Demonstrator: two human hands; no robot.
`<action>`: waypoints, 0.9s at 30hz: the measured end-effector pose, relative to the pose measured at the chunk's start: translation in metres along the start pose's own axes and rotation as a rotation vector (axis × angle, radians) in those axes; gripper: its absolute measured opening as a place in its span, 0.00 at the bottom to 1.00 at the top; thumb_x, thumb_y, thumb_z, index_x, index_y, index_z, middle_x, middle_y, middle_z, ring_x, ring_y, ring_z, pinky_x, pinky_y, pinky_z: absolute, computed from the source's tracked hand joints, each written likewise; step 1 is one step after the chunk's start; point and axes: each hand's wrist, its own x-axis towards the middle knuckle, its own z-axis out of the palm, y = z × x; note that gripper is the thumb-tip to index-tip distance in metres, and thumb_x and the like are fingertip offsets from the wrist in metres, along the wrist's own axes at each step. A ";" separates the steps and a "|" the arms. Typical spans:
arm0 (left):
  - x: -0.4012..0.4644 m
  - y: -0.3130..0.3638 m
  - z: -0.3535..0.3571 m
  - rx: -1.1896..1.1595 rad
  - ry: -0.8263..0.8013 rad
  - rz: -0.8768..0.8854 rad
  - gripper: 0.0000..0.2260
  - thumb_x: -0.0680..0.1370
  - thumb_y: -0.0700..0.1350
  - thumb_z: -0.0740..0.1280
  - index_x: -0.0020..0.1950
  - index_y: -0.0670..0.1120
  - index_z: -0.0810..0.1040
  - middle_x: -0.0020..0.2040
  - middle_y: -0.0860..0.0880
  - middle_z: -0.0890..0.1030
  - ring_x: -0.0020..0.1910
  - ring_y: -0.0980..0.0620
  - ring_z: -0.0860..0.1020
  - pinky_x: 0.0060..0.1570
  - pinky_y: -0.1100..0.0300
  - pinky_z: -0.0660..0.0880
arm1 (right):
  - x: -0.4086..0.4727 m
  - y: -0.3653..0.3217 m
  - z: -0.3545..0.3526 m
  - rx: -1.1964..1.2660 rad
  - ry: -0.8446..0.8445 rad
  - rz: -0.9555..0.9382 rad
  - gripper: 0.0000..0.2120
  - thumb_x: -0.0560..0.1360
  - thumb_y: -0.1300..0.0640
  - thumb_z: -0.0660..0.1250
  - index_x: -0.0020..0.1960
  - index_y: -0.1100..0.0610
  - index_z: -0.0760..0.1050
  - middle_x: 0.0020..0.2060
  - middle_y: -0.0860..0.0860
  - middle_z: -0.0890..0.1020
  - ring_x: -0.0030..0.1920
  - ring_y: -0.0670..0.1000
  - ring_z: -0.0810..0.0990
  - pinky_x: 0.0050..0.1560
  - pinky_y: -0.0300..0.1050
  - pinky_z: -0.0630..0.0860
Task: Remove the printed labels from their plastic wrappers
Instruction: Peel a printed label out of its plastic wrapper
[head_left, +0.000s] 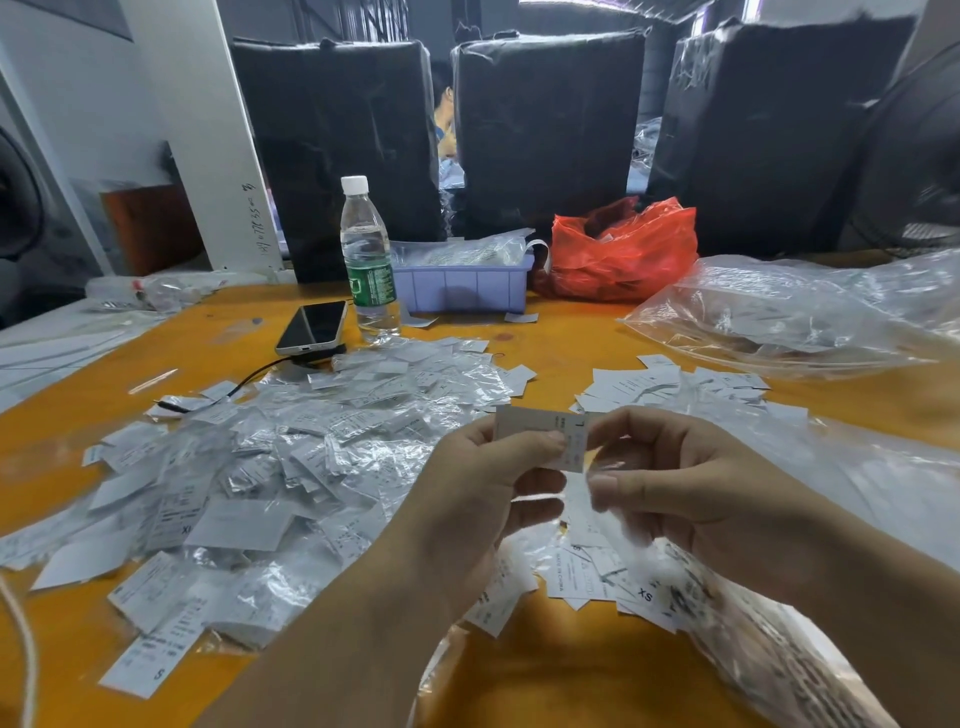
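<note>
My left hand (483, 488) pinches a white printed label (535, 423) between thumb and fingers, held up over the orange table (561, 343). My right hand (670, 483) pinches the clear plastic wrapper (605, 467) at the label's right end. A big heap of wrapped labels (291, 462) covers the table to the left. Bare white labels (670, 387) lie in a loose pile beyond my hands at the right, and more labels (602, 577) lie under my right hand.
A water bottle (366, 260), a phone (311, 327) with a cable, a purple tray (462, 286) and a red plastic bag (623, 249) stand at the back. Large clear bags (789, 312) lie at the right. Black wrapped bundles (550, 130) wall the far edge.
</note>
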 end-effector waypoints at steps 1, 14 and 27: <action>0.000 0.001 -0.001 0.022 0.033 0.031 0.05 0.76 0.38 0.69 0.50 0.42 0.82 0.38 0.46 0.82 0.34 0.52 0.79 0.35 0.59 0.78 | 0.000 0.000 0.000 0.019 -0.006 0.007 0.18 0.63 0.65 0.76 0.52 0.60 0.80 0.36 0.59 0.79 0.29 0.50 0.74 0.28 0.40 0.72; -0.005 0.001 -0.004 0.543 0.061 0.384 0.14 0.77 0.44 0.71 0.56 0.60 0.72 0.35 0.53 0.81 0.30 0.57 0.77 0.31 0.65 0.76 | -0.003 -0.004 0.005 0.070 -0.048 0.079 0.32 0.62 0.68 0.76 0.63 0.53 0.73 0.38 0.62 0.81 0.28 0.51 0.74 0.26 0.38 0.70; -0.008 0.003 -0.001 0.743 0.092 0.348 0.08 0.73 0.49 0.62 0.41 0.52 0.80 0.37 0.53 0.81 0.32 0.57 0.75 0.34 0.52 0.75 | -0.001 -0.008 0.006 0.103 0.128 -0.008 0.13 0.61 0.69 0.73 0.46 0.64 0.82 0.39 0.63 0.80 0.32 0.54 0.79 0.28 0.43 0.77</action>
